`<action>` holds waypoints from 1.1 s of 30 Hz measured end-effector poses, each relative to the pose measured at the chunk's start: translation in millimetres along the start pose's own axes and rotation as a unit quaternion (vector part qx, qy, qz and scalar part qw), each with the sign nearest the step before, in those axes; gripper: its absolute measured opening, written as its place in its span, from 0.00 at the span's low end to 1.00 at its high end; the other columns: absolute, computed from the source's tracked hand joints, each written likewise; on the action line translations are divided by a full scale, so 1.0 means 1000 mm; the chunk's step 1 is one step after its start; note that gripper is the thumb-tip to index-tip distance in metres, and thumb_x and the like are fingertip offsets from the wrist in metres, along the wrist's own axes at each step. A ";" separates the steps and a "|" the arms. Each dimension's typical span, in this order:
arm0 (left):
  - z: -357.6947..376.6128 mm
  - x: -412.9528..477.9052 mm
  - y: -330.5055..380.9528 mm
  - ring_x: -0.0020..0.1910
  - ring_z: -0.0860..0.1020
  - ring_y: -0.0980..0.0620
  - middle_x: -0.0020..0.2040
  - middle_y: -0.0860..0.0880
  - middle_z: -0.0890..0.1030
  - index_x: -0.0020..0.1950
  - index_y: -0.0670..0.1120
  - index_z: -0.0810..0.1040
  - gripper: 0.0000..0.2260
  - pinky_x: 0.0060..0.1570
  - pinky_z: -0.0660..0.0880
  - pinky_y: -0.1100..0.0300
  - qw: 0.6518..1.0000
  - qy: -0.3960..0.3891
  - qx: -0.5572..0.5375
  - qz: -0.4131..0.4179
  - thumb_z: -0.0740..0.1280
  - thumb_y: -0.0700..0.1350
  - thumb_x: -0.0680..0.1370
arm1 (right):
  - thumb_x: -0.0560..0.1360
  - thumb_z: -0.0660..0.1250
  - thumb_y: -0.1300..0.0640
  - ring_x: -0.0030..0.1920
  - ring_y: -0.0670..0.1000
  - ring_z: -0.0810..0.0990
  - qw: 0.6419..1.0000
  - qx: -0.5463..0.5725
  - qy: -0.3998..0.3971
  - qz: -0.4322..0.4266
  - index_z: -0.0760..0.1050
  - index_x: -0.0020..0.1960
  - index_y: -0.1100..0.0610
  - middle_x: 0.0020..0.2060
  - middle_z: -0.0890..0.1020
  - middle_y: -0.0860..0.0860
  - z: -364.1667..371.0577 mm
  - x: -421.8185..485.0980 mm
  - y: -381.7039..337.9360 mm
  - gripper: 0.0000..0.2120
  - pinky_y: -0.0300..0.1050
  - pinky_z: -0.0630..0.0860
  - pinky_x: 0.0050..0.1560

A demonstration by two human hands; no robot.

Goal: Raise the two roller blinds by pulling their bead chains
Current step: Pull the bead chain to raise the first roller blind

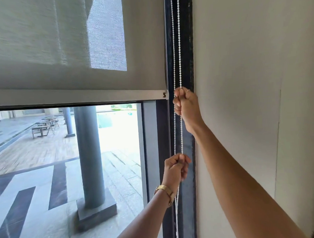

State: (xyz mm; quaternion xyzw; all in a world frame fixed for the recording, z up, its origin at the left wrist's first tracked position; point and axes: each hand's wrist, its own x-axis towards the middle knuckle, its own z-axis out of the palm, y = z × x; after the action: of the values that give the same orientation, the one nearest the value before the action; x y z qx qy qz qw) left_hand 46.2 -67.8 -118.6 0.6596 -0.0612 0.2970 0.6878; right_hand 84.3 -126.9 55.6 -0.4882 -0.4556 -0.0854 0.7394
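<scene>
Bead chain [176,46] | both hands fisted on it | right hand [185,104] above left hand [176,167]

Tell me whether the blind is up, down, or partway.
Partway. The blind's bottom bar hangs mid-window, with bare glass below it. Both hands grip the bead chain.

The woven grey-green roller blind [41,43] carried a paler grey bottom bar [76,97] with a small black logo [164,94]. The white bead chain [176,46] hung against the black window frame [185,45] — beside an off-white wall [249,60]. Outside, the paving [38,187] showed dark and pale grey angular bands — around a grey column [89,148]. A gold wristband [164,190] was on the left wrist.
</scene>
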 end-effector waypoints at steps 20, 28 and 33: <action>0.002 0.007 0.019 0.30 0.78 0.56 0.31 0.48 0.80 0.47 0.41 0.81 0.12 0.34 0.73 0.66 0.997 0.002 0.075 0.027 0.59 0.39 0.81 | 0.82 0.53 0.57 0.27 0.42 0.71 0.996 -0.085 -0.018 -0.019 0.74 0.53 0.54 0.27 0.77 0.44 -0.027 -0.033 0.012 0.11 0.33 0.70 0.30; -0.002 -0.006 0.033 0.33 0.80 0.52 0.37 0.41 0.83 0.45 0.40 0.77 0.02 0.34 0.76 0.65 0.992 0.031 0.108 0.061 0.66 0.37 0.77 | 0.81 0.56 0.57 0.46 0.55 0.83 0.987 -0.157 0.030 -0.020 0.75 0.55 0.57 0.43 0.83 0.54 -0.032 -0.049 0.001 0.10 0.47 0.79 0.46; -0.002 -0.015 0.045 0.38 0.84 0.53 0.39 0.45 0.85 0.45 0.42 0.81 0.08 0.40 0.80 0.64 0.980 0.057 0.162 0.097 0.75 0.43 0.70 | 0.81 0.58 0.57 0.58 0.48 0.79 0.977 -0.178 0.095 -0.065 0.74 0.63 0.61 0.59 0.81 0.56 -0.034 -0.070 -0.009 0.14 0.43 0.77 0.60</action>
State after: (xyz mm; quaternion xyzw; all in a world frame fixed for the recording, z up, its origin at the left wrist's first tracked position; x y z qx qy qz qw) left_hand 11.2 -73.3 -87.1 0.7351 -0.0365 0.4052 0.5423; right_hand 59.4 -181.1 5.2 -0.5712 -0.3913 -0.2589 0.6735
